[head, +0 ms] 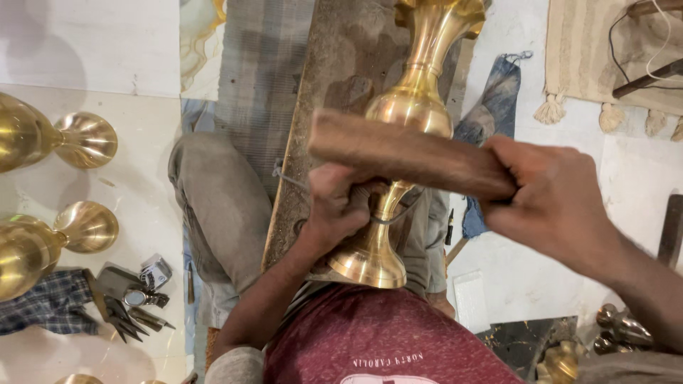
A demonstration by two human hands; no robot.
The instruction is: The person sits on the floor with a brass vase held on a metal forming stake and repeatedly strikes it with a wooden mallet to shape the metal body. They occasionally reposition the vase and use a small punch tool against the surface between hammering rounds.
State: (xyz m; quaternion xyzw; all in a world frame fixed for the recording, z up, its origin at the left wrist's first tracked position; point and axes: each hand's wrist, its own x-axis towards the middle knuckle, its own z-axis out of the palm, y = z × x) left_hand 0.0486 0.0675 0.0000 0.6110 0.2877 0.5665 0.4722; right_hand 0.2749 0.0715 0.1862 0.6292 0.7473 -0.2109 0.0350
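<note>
**Striking the brass vase with a wooden block**

While the left hand (334,206) is curled tight around the narrow stem of the brass vase (405,135), it also seems to pinch a small tool against the metal, though the fingers hide what that tool is. The vase lies lengthwise on a worn wooden plank (334,85) that runs away from the person, its flared foot close to the red shirt (377,341) and its mouth at the far end. The right hand (555,199) is closed in a full grip around one end of a wooden block (405,153), which is held across the vase just above the left fist and is blurred.

To my eye, good work here depends on a steady left grip, so the vase does not roll on the plank. The block should meet whatever the left hand holds squarely; a slanted hit could slip onto the knuckles or dent the polished bulb. Short, even blows look safer than big swings.

More brass vessels (43,185) lie on the floor at the left, beside a cluster of small metal tools (131,313).
</note>
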